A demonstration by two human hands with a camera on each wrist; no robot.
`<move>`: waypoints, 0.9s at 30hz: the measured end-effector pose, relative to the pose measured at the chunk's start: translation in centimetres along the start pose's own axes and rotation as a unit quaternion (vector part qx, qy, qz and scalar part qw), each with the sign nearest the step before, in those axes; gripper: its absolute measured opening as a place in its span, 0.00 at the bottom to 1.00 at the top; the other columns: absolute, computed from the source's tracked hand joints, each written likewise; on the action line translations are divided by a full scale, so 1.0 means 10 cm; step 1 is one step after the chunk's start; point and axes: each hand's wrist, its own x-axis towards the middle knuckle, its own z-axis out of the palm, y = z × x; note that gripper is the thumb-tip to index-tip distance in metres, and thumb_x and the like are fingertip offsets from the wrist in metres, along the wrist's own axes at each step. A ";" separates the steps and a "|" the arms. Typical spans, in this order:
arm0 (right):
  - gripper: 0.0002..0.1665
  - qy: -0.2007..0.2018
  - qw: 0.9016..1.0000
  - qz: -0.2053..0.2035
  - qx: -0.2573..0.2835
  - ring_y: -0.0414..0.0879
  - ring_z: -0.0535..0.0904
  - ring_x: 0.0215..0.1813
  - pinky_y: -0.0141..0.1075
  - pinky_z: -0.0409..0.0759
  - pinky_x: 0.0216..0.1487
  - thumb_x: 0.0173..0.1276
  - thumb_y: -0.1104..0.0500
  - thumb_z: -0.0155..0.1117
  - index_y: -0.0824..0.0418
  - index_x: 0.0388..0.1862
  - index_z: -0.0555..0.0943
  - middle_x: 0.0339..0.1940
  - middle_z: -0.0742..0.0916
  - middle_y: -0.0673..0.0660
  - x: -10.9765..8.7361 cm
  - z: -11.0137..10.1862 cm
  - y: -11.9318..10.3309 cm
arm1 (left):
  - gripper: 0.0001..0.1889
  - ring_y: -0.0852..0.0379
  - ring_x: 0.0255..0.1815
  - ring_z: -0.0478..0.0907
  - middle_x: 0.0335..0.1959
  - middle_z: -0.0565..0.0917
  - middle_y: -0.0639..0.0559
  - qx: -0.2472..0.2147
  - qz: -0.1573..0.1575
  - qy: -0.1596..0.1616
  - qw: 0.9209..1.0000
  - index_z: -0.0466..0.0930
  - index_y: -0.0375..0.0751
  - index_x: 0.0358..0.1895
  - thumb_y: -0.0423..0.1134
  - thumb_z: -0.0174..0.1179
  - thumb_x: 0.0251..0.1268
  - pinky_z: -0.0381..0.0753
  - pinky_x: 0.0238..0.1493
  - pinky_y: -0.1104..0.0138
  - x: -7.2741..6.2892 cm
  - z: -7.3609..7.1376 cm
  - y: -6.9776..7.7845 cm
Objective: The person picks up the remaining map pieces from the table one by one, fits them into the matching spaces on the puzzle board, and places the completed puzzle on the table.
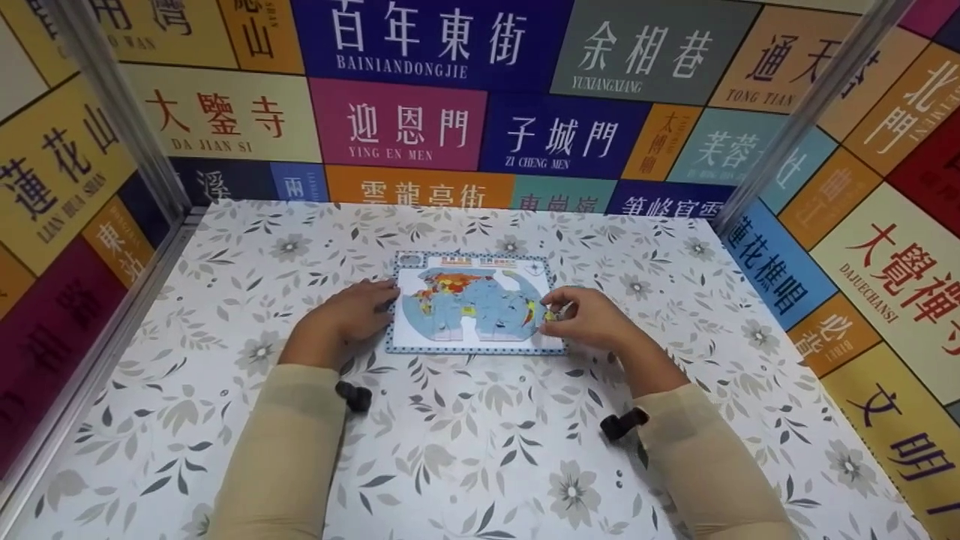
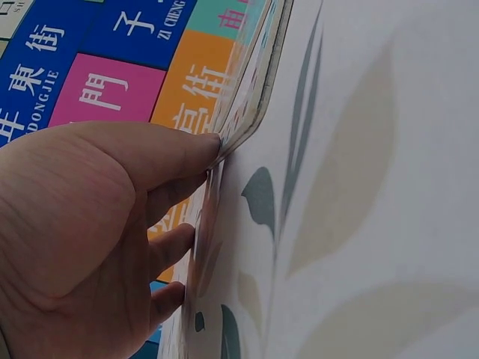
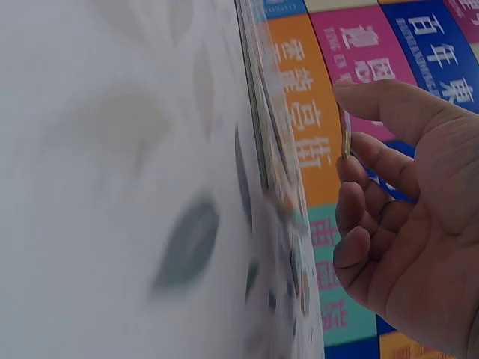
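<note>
– Lettered wall panels (image 1: 397, 124) rise beyond both hands; a leaf-printed table (image 1: 450, 442) lies beneath them. Where's the puzzle?
– The world-map board (image 1: 480, 349) lies flat between the hands, with the left hand (image 1: 341, 319) touching its left edge
– Gripping it?
– Doesn't look so: the thumb is at the near corner, fingers loosely spread alongside
– And the right hand (image 1: 589, 319)?
– It pinches a thin piece (image 3: 346, 134) between thumb and fingertips, raised by the board's right edge
– How far along, then?
– Well on, I'd judge: most of the map looks filled. Two white patches seem unfilled, a near gap (image 1: 470, 330) left of the right hand and a far gap (image 1: 508, 281) ahead and left of it. What its fingers cover, I can't tell
</note>
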 end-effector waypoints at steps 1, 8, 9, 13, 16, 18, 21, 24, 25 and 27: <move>0.31 0.001 1.000 -0.003 0.002 0.49 0.82 0.47 0.39 0.82 0.43 0.66 0.47 0.80 0.54 0.65 0.85 0.55 0.86 0.56 0.04 0.04 -0.06 | 0.32 0.45 0.94 0.37 0.91 0.49 0.64 0.000 -0.001 -0.001 1.000 0.58 0.65 0.86 0.49 0.52 0.84 0.40 0.91 0.39 0.00 0.00 0.00; 0.32 -0.009 1.000 -0.021 0.000 0.49 0.81 0.48 0.39 0.82 0.44 0.65 0.46 0.81 0.54 0.65 0.86 0.54 0.87 0.53 0.28 0.27 -0.46 | 0.32 0.47 0.94 0.37 0.91 0.49 0.66 -0.010 -0.011 -0.006 1.000 0.58 0.68 0.86 0.49 0.52 0.84 0.40 0.91 0.40 0.00 0.00 0.01; 0.32 -0.014 1.000 -0.026 0.001 0.49 0.82 0.47 0.40 0.82 0.44 0.65 0.47 0.81 0.54 0.65 0.85 0.55 0.87 0.54 0.30 0.30 -0.50 | 0.32 0.47 0.94 0.37 0.91 0.49 0.67 -0.013 -0.015 -0.007 1.000 0.58 0.68 0.86 0.49 0.52 0.84 0.40 0.91 0.40 -0.01 0.00 0.01; 0.32 -0.022 0.998 -0.050 0.005 0.50 0.82 0.47 0.42 0.83 0.43 0.67 0.46 0.79 0.55 0.66 0.85 0.55 0.86 0.54 0.42 0.42 -0.65 | 0.32 0.49 0.94 0.36 0.91 0.49 0.68 -0.022 -0.028 -0.015 0.999 0.58 0.70 0.86 0.49 0.52 0.85 0.40 0.92 0.40 -0.02 -0.04 0.04; 0.30 -0.014 0.998 -0.063 0.007 0.51 0.82 0.47 0.43 0.83 0.44 0.67 0.46 0.79 0.54 0.65 0.86 0.55 0.86 0.54 0.49 0.52 -0.75 | 0.31 0.49 0.94 0.37 0.91 0.49 0.68 -0.025 -0.031 -0.019 0.999 0.58 0.71 0.85 0.49 0.52 0.85 0.40 0.91 0.40 -0.02 -0.05 0.05; 0.29 -0.007 0.998 -0.062 0.005 0.50 0.82 0.47 0.42 0.83 0.45 0.67 0.45 0.80 0.52 0.64 0.86 0.54 0.86 0.53 0.55 0.60 -0.82 | 0.31 0.48 0.94 0.36 0.91 0.49 0.68 -0.030 -0.033 -0.020 0.999 0.58 0.72 0.85 0.49 0.53 0.85 0.39 0.91 0.39 -0.02 -0.06 0.05; 0.28 -0.005 0.999 -0.052 0.014 0.49 0.83 0.49 0.43 0.84 0.49 0.66 0.46 0.81 0.52 0.63 0.87 0.55 0.86 0.53 0.63 0.72 -0.91 | 0.31 0.45 0.93 0.37 0.91 0.49 0.65 -0.003 -0.004 -0.012 1.000 0.58 0.67 0.86 0.48 0.52 0.85 0.40 0.91 0.39 -0.01 -0.05 0.02; 0.29 -0.010 0.999 -0.044 0.028 0.50 0.84 0.54 0.45 0.85 0.55 0.65 0.47 0.81 0.54 0.63 0.86 0.56 0.87 0.53 0.71 0.83 -1.00 | 0.32 0.44 0.93 0.38 0.91 0.50 0.64 0.016 0.018 -0.002 1.000 0.58 0.63 0.87 0.47 0.51 0.85 0.41 0.92 0.40 0.00 -0.02 -0.01; 0.29 -0.011 0.998 -0.044 0.031 0.50 0.84 0.56 0.46 0.85 0.56 0.65 0.47 0.81 0.55 0.63 0.86 0.57 0.87 0.53 0.74 0.86 -1.02 | 0.32 0.43 0.93 0.38 0.91 0.50 0.63 0.023 0.025 0.001 0.999 0.58 0.61 0.87 0.47 0.51 0.85 0.41 0.92 0.40 0.01 -0.02 -0.01; 0.29 -0.011 0.998 -0.046 0.036 0.50 0.83 0.58 0.47 0.85 0.59 0.65 0.47 0.81 0.54 0.62 0.87 0.57 0.87 0.53 0.79 0.92 -1.07 | 0.32 0.44 0.93 0.38 0.91 0.51 0.64 0.017 0.021 0.002 1.000 0.58 0.62 0.86 0.48 0.51 0.85 0.41 0.92 0.40 0.02 -0.01 -0.02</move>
